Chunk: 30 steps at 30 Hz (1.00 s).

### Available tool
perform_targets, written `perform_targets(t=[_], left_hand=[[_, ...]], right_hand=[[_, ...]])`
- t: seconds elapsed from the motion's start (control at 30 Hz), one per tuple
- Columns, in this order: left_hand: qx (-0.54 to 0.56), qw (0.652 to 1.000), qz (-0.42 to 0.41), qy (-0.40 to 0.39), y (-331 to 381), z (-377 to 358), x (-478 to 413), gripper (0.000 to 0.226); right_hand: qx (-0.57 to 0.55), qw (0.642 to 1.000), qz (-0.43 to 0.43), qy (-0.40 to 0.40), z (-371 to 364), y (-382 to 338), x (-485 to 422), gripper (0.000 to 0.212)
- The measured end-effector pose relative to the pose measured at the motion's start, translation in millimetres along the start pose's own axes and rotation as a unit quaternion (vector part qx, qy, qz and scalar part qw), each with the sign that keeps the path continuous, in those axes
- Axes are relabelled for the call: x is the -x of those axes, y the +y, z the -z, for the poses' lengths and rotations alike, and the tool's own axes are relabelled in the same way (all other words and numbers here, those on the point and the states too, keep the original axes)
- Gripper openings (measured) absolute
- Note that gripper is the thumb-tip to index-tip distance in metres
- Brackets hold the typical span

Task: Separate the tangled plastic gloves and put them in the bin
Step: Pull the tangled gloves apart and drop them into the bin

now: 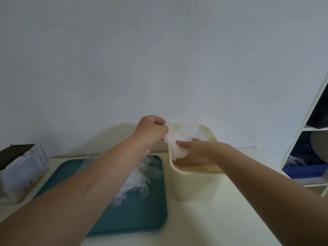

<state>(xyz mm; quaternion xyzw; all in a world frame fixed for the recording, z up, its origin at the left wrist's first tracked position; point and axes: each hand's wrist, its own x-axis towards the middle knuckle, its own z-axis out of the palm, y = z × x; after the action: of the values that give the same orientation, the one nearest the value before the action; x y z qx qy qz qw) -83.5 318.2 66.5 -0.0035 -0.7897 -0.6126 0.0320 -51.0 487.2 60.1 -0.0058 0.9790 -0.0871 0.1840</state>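
Head view: both arms reach fwd over bin (195,185). L hand (152,129) fisted, pinching glove wad (177,139); R hand (194,154) inside rim, thumb & fingers pinching same wad.

Soft, rather dim indoor light lay evenly over the scene, leaving the wall (159,50) a cool blue-grey. A faint, soft-edged shadow sat on it left of the bin (195,185). The plastic glove (179,137) above the bin was washed out to featureless white. Focus was soft throughout. The box (23,171) at far left was smeared, and the shelf frame (304,121) at right leaned with wide-angle distortion.
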Motion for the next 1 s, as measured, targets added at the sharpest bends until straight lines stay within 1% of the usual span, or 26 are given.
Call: perform_targets(t=[0.07,0.17,0.23,0.33,0.43,0.5,0.57,0.6,0.67,0.7,0.73,0.8,0.87,0.93,1.0], left_hand=[[0.004,1.0,-0.004,-0.009,1,2,6,0.029],[-0.006,0.999,-0.025,-0.028,1,0,12,0.029],[-0.019,0.998,-0.043,-0.039,-1,1,17,0.029],[-0.046,0.995,-0.062,-0.056,-7,7,25,0.028],[-0.067,0.992,-0.088,-0.053,-15,22,33,0.025],[-0.074,0.991,-0.099,-0.042,-23,33,35,0.023],[-0.076,0.99,-0.112,-0.036,-32,47,38,0.021],[-0.085,0.989,-0.117,-0.035,-37,54,39,0.021],[-0.12,0.985,-0.116,-0.03,-49,70,42,0.018],[-0.147,0.982,-0.114,-0.023,-56,80,44,0.016],[-0.181,0.977,-0.111,-0.014,-65,89,45,0.013],[-0.242,0.966,-0.095,0.007,-87,110,45,0.014],[-0.269,0.96,-0.073,0.019,-107,128,49,0.015],[-0.3,0.952,-0.051,0.026,-128,144,51,0.017],[-0.335,0.942,-0.023,0.01,-147,153,52,0.031]], right_hand=[[0.057,0.998,-0.01,-0.019,-7,-5,-10,0.089],[0.132,0.991,0.005,-0.03,-15,-16,-15,0.069],[0.144,0.989,0.009,-0.023,-17,-21,-17,0.058],[0.141,0.989,-0.004,-0.038,-15,-24,-14,0.06],[0.142,0.989,-0.007,-0.03,0,-30,5,0.066],[0.159,0.987,0.003,-0.007,14,-37,26,0.068],[0.18,0.982,0.028,0.04,24,-48,44,0.064],[0.171,0.982,0.042,0.075,26,-56,51,0.06],[0.109,0.978,0.081,0.161,23,-76,53,0.046],[0.072,0.972,0.107,0.195,17,-89,51,0.039],[0.033,0.968,0.135,0.211,8,-100,46,0.033],[-0.039,0.962,0.186,0.197,-12,-124,36,0.03],[-0.099,0.958,0.212,0.164,-35,-140,24,0.034],[-0.137,0.955,0.215,0.149,-59,-151,6,0.036],[-0.165,0.954,0.201,0.15,-82,-160,-13,0.035]])
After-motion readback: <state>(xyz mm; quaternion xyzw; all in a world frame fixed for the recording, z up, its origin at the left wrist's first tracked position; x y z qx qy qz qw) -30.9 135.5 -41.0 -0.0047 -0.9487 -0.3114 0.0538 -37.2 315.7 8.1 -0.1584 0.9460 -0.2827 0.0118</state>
